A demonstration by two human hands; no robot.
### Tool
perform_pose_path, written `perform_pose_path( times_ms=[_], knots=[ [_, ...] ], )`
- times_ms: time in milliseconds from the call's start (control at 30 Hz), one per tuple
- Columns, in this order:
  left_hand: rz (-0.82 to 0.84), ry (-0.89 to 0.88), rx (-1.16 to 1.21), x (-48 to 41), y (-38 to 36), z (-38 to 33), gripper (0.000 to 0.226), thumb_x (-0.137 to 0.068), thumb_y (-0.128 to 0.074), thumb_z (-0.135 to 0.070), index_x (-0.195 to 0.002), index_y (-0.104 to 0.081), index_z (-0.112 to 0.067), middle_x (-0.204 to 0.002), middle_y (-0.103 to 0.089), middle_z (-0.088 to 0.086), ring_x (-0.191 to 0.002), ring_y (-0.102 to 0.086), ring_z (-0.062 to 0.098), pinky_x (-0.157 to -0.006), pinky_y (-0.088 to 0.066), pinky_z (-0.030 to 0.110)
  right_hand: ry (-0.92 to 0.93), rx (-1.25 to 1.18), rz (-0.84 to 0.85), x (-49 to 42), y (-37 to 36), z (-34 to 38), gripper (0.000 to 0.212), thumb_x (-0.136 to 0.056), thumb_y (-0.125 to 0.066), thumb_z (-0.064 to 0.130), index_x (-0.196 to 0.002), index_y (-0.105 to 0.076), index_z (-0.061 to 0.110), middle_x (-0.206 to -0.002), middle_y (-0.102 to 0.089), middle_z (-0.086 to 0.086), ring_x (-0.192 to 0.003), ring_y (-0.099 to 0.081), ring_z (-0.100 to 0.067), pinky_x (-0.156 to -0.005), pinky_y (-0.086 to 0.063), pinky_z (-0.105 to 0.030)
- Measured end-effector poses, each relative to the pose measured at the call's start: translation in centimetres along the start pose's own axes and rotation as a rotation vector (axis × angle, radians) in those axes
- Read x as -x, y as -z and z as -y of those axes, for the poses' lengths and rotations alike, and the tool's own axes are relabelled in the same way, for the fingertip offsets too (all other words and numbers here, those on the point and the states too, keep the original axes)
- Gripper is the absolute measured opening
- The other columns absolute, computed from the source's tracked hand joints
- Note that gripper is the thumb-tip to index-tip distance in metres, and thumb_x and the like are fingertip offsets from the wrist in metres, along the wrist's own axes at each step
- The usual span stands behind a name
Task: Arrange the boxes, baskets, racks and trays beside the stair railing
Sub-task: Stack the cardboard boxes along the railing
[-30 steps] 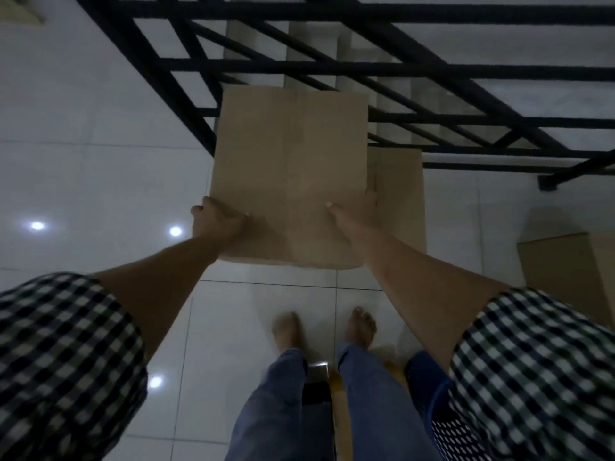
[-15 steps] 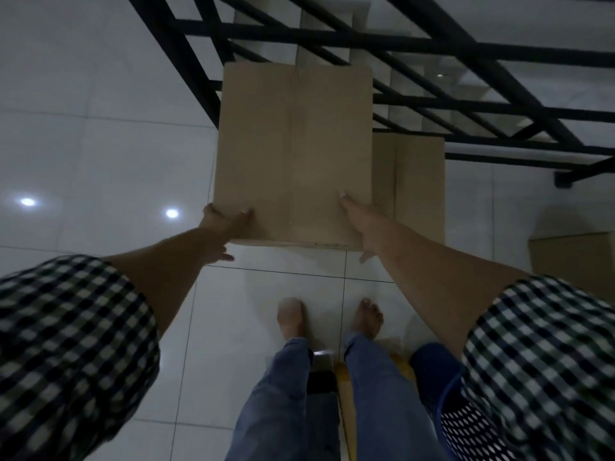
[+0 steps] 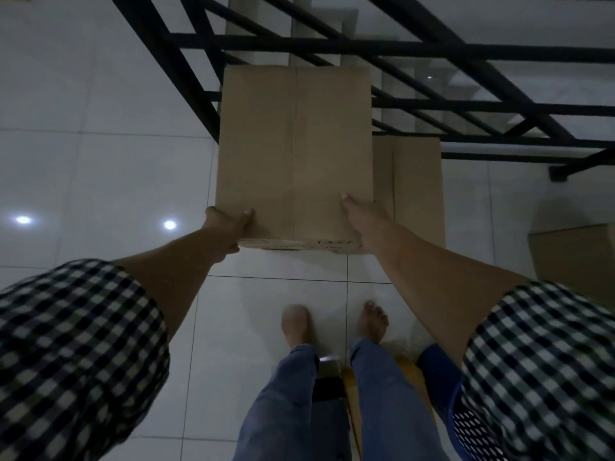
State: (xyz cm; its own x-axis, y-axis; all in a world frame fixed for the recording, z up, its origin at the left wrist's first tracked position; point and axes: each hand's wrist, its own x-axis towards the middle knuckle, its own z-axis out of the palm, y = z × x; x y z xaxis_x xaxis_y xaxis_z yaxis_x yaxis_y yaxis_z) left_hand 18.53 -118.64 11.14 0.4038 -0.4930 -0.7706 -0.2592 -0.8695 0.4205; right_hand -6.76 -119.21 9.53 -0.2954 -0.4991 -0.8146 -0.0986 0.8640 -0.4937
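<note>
A large plain brown cardboard box [image 3: 294,154], closed along a centre seam on its top, is held at its near edge by both hands. The left hand [image 3: 229,224] is clamped on the near left corner, thumb on the top face and fingers hidden beneath. The right hand [image 3: 361,216] is laid along the near right edge, thumb pressed on top; its fingers cannot be seen, so a full grip is only presumed.

The box is judged stiff and bulky rather than fragile. Its weight cannot be told, though a two-handed hold at opposite lower corners is suggested by its width. Its smooth faces are likely to slip, so purchase under the bottom edge is preferred.

The box is placed with its far edge against the black metal stair railing [image 3: 399,48], above the glossy white tiled floor [image 3: 100,178]; whether it is resting or raised cannot be told. A second, lower brown cardboard box [image 3: 417,191] is seen just beside it on the right, also by the railing. A third cardboard box [image 3: 575,257] is seen well apart at the right edge of the floor.
</note>
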Motion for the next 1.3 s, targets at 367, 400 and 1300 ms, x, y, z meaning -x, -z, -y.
perform_pose_path(
  times_ms=[367,400,1300],
  knots=[
    [0.013,0.021,-0.06,0.8,0.1,-0.3,0.076,-0.079,-0.077,-0.042,-0.134,-0.035,-0.01,-0.12,-0.052,0.009,-0.091,-0.064,0.025,-0.09,-0.056,0.043,0.024,0.243,0.007,0.8,0.8,-0.3,0.089,-0.091,-0.061,0.056,-0.155,-0.025,0.007,-0.161,-0.029,-0.01,-0.145,-0.034,-0.031,-0.118,-0.031,-0.04],
    [0.014,0.019,-0.077,0.8,0.2,-0.4,0.076,-0.079,-0.077,-0.043,-0.134,-0.036,-0.01,-0.12,-0.052,0.01,-0.092,-0.064,0.026,-0.088,-0.056,0.045,0.019,0.238,0.006,0.4,0.7,-0.4,0.092,-0.089,-0.062,0.059,-0.156,-0.026,0.008,-0.161,-0.03,-0.009,-0.144,-0.034,-0.031,-0.118,-0.031,-0.041],
    [-0.016,-1.033,-1.229,19.8,-21.1,-11.0,0.069,-0.099,-0.037,-0.049,-0.156,-0.012,-0.021,-0.162,-0.008,0.01,-0.146,-0.013,0.03,-0.118,-0.012,0.047,0.058,0.248,-0.493,7.9,23.0,-6.6,0.067,-0.097,-0.051,0.045,-0.151,-0.025,0.016,-0.143,-0.039,-0.017,-0.128,-0.043,-0.038,-0.101,-0.041,-0.049]
  ],
)
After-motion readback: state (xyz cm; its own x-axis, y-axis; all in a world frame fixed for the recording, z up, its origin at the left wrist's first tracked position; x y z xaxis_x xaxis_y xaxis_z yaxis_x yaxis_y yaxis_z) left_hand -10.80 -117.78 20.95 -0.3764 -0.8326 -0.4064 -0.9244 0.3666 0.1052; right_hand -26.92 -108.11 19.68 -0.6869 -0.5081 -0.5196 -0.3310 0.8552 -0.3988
